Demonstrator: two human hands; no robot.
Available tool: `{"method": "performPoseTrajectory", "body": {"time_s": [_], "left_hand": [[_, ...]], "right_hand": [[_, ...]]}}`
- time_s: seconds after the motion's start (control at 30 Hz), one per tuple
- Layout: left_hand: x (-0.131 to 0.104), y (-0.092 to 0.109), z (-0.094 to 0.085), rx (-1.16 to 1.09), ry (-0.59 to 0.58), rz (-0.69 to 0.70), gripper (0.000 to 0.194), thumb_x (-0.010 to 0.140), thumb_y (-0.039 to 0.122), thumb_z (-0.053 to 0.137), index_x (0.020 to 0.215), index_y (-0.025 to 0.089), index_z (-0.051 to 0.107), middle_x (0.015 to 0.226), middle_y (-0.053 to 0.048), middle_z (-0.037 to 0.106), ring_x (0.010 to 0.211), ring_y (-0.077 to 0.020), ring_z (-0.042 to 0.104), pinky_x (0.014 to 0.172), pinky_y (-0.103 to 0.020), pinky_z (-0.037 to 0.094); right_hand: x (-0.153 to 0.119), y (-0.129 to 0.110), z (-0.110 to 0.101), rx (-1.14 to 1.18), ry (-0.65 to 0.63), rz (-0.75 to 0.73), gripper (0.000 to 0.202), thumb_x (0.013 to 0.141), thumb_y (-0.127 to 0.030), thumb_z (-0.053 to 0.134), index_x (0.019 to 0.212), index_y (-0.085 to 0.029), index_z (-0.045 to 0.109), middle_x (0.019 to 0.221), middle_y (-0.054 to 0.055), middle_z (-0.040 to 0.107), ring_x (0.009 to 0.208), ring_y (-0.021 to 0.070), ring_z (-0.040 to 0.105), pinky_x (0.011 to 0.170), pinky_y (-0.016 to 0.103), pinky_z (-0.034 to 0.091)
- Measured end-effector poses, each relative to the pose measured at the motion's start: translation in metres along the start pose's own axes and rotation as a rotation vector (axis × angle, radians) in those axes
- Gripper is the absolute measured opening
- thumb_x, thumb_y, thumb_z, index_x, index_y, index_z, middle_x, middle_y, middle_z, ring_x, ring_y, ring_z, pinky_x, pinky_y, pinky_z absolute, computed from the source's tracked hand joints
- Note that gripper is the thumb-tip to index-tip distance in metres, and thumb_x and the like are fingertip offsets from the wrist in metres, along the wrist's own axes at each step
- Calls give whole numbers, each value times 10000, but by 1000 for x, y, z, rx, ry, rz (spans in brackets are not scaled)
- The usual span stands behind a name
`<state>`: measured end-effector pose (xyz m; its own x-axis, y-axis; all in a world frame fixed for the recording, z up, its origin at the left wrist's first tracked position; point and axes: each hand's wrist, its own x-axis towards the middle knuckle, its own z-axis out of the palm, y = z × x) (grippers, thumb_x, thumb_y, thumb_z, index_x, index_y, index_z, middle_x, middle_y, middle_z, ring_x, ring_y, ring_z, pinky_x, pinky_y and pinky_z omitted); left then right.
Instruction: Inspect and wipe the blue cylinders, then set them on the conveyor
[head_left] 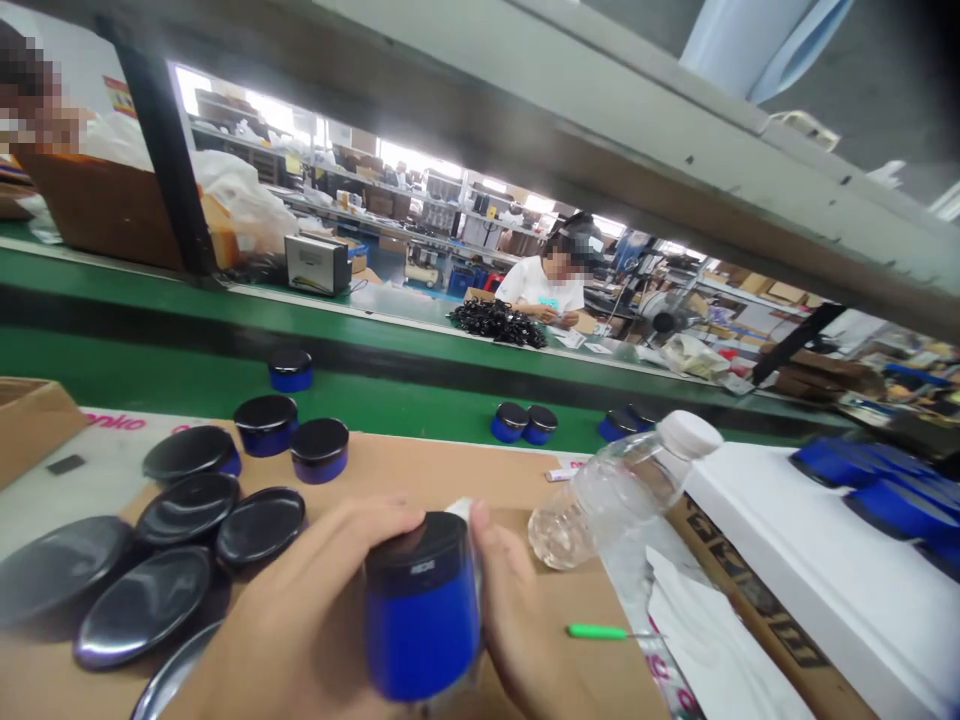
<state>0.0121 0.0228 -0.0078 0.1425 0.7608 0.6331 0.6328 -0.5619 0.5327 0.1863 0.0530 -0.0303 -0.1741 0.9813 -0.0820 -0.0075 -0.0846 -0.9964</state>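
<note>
A blue cylinder with a glossy black top (421, 610) is held upright between my two hands, low in the middle of the view. My left hand (315, 610) wraps its left side, fingers reaching over the top edge. On the right side, my right hand (517, 610) presses against it, with a bit of white material showing behind. Several similar black-topped blue pieces (187, 508) stand on the cardboard (405, 462) to the left. A green-handled tool (598, 632) lies to the right of my right hand.
A clear plastic bottle (600, 495) leans at right, beside a white box (795, 540) and white paper (705, 640). More blue pieces (877, 480) sit far right. Beyond the green belt (420, 400) a person (544, 280) works at a black pile. A shelf beam crosses above.
</note>
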Motion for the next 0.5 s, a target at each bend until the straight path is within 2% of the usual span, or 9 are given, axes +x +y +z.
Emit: {"method": "performPoseTrajectory", "body": {"time_s": [0.07,0.17,0.23,0.27,0.3,0.33,0.4,0.43,0.5], "left_hand": [[0,-2,2,122,-5,7,380,835,329,611,1205,371,532,1116,32,698,997,-165,738,761,-193,584],[-3,-4,5,245,12,69,342,927,426,437,1244,324,516,1100,-17,668,918,-173,735,684,-232,558],[-5,-6,7,297,64,135,407,942,517,390,1244,272,511,1062,-49,666,858,-202,731,648,-273,551],[-5,-7,7,310,70,161,445,930,574,414,1228,261,518,1032,-49,672,824,-208,727,619,-279,546],[-5,-10,6,316,53,178,459,906,602,465,1208,260,524,1005,-41,681,806,-209,723,607,-278,548],[-5,-13,5,302,21,196,457,883,601,505,1190,264,529,996,-32,692,804,-207,721,610,-269,557],[-4,-19,3,237,-61,198,421,861,516,552,1203,271,535,1039,-14,713,866,-188,725,690,-224,582],[-4,-22,1,208,-70,186,406,854,430,564,1229,276,537,1083,-4,722,934,-182,723,768,-203,582],[-1,-25,-1,177,-29,115,442,827,312,593,1267,308,553,1165,31,724,1031,-163,708,881,-175,557]], "right_hand": [[-1,10,-4,-44,19,-44,867,854,-866,380,1218,-145,694,1119,162,759,999,296,745,826,368,616],[-7,20,-1,-125,-7,-185,1029,694,-865,640,1457,-184,531,1375,153,656,1266,362,634,1008,420,574],[-13,24,9,-205,8,-304,1123,630,-762,796,1532,-198,436,1500,150,555,1342,385,571,1078,432,533],[-16,25,14,-274,44,-407,1090,655,-700,826,1544,-220,419,1564,142,482,1352,377,565,1083,414,531],[-18,26,19,-363,105,-547,965,725,-648,809,1529,-259,444,1617,113,407,1368,359,553,1089,390,526],[-19,26,23,-454,194,-722,747,827,-588,752,1478,-310,511,1642,58,368,1380,324,547,1102,364,515],[-18,24,24,-615,325,-1093,333,995,-409,599,1321,-359,646,1586,-56,454,1359,229,576,1148,327,469],[-17,22,20,-652,325,-1215,269,1030,-332,541,1258,-338,683,1504,-84,558,1327,184,605,1171,305,440],[-15,14,4,-689,177,-1293,285,1048,-281,479,1227,-223,692,1314,-37,720,1218,144,682,1133,245,472]]}}
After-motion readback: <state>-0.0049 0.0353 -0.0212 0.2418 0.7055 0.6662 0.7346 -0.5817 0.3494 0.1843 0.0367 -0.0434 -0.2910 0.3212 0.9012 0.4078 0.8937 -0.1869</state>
